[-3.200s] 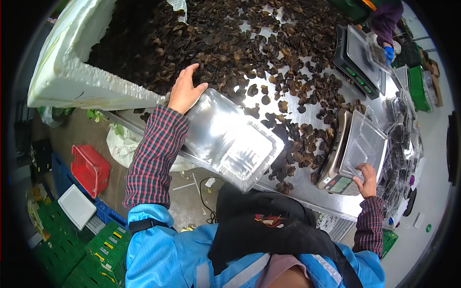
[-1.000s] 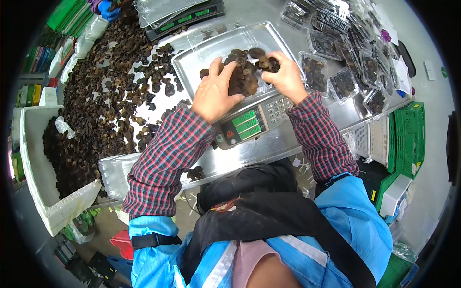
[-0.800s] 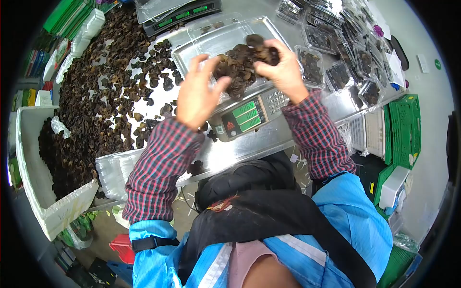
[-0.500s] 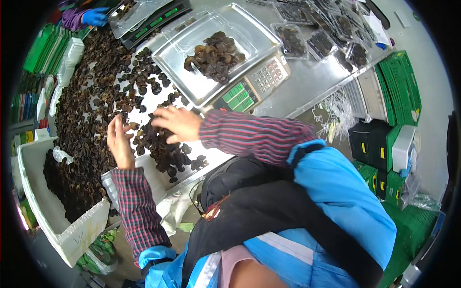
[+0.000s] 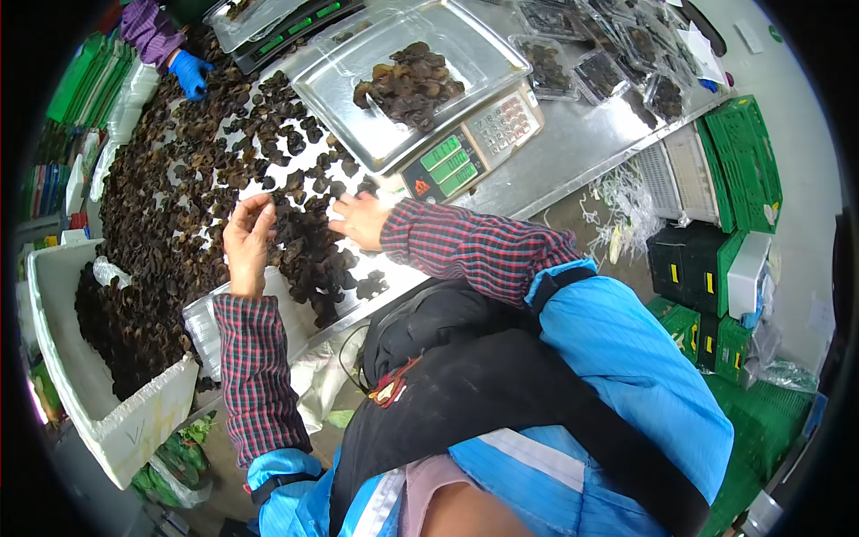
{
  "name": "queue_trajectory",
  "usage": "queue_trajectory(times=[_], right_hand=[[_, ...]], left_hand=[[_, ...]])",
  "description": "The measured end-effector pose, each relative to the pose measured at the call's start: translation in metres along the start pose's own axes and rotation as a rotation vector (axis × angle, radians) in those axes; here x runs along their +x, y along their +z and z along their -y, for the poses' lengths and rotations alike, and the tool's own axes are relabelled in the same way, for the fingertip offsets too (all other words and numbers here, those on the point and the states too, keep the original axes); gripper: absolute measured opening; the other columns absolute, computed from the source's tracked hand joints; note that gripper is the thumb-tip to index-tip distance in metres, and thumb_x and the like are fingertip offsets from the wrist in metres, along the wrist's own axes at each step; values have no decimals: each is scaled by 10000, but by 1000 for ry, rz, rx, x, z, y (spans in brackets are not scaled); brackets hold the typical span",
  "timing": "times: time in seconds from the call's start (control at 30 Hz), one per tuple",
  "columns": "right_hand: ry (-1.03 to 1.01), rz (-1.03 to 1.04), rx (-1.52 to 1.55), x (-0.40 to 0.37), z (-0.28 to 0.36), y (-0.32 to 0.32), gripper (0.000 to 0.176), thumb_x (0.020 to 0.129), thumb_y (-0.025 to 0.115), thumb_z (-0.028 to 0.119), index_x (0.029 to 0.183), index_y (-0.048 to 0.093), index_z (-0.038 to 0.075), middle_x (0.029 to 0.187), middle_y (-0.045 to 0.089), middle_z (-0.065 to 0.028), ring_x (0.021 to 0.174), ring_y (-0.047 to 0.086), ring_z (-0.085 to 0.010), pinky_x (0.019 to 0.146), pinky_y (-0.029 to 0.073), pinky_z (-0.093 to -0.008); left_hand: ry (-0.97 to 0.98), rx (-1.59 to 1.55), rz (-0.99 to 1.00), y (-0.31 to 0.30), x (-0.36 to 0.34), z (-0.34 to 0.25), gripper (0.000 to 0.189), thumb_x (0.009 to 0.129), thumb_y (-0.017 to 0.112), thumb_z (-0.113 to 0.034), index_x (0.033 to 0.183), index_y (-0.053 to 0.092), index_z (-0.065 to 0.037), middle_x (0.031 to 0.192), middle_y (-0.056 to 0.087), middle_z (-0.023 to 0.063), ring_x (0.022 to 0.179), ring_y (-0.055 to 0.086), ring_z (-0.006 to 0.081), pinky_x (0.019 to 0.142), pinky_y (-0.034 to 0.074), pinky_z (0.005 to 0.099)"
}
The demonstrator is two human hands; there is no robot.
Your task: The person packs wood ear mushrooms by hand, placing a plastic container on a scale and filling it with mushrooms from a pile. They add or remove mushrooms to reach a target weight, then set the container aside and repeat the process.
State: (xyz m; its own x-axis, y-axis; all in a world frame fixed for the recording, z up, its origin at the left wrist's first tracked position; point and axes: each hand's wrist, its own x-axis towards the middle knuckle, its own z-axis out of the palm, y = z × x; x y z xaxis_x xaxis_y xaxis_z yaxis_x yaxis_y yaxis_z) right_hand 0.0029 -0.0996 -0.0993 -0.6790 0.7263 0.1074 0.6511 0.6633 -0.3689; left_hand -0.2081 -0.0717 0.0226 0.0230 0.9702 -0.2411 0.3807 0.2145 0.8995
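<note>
Dark crinkled mushrooms [image 5: 179, 197], steel table [image 5: 555, 152], left hand [image 5: 249, 234], right hand [image 5: 360, 219] above

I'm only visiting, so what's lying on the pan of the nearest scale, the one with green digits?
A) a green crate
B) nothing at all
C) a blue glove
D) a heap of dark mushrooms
D: a heap of dark mushrooms lies on the pan of the scale, while the left hand and right hand are off it, over the loose pieces on the table.
</note>
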Motion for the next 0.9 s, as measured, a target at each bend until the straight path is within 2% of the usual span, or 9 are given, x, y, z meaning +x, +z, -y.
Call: queue_trajectory(times=[0.1, 0.23, 0.3, 0.37, 0.43, 0.57, 0.73, 0.87, 0.9], right_hand=[[9, 196, -14, -11, -4, -3, 360, 704, 682, 134, 1062, 640, 136, 1096, 537, -79, 1093, 492, -277, 795, 484, -450], [-29, 98, 174, -26, -15, -2, 341, 716, 641, 55, 1050, 636, 125, 1026, 561, -82, 1029, 526, -311, 770, 539, -446], [20, 74, 230, -26, 0, -36, 314, 741, 633, 45, 1046, 633, 121, 992, 566, -78, 1014, 540, -310, 811, 517, -417], [29, -181, 492, -29, 2, -67, 285, 762, 648, 50, 1041, 624, 103, 986, 564, -77, 1013, 545, -289, 847, 484, -399], [53, -233, 647, -31, 5, -122, 263, 769, 655, 23, 1024, 616, 75, 972, 564, -87, 979, 568, -281, 846, 468, -388], [100, -574, 470, -30, -48, -188, 260, 752, 669, 13, 1002, 629, 72, 971, 593, -87, 930, 605, -265, 828, 512, -361], [332, -465, 244, -40, -136, -208, 402, 811, 707, 200, 1196, 623, 119, 1158, 608, -107, 1093, 576, -282, 946, 464, -383], [283, -570, 198, -61, -159, -220, 408, 844, 680, 266, 1221, 616, 123, 1208, 606, -103, 1136, 558, -287, 1005, 421, -378], [352, -605, 231, -70, -150, -235, 360, 851, 676, 231, 1185, 640, 104, 1159, 631, -100, 1086, 593, -272, 958, 458, -368]], left_hand=[[29, -22, 19, 9, 7, -3, 247, 908, 647, -180, 1120, 633, -55, 987, 662, 0, 860, 601, 80, 691, 477, 234], [7, -67, 19, 16, 6, -10, 236, 913, 645, -182, 1117, 636, -62, 988, 665, -9, 854, 606, 67, 684, 465, 224], [8, -71, -4, 14, 5, -7, 243, 909, 650, -180, 1120, 638, -60, 969, 665, -13, 854, 608, 70, 689, 472, 227], [-6, -106, -37, 10, 8, 1, 249, 904, 655, -171, 1125, 640, -56, 969, 669, -7, 854, 613, 75, 691, 480, 226], [-29, -72, -67, 8, 9, 1, 236, 902, 655, -159, 1116, 647, -59, 984, 668, 2, 859, 609, 79, 692, 483, 225], [17, -9, -55, 22, 8, -15, 227, 924, 641, -189, 1118, 641, -72, 982, 656, -20, 834, 593, 68, 694, 470, 219], [110, -104, 54, 57, 19, -39, 226, 895, 644, -70, 1114, 630, -15, 960, 657, 31, 840, 593, 83, 763, 491, 233], [123, -54, 96, 62, 22, -57, 236, 894, 650, -87, 1119, 630, -21, 955, 654, 25, 818, 598, 84, 733, 496, 239], [122, -50, 104, 62, 22, -56, 236, 894, 650, -87, 1119, 630, -21, 955, 654, 25, 818, 598, 84, 733, 496, 239]])
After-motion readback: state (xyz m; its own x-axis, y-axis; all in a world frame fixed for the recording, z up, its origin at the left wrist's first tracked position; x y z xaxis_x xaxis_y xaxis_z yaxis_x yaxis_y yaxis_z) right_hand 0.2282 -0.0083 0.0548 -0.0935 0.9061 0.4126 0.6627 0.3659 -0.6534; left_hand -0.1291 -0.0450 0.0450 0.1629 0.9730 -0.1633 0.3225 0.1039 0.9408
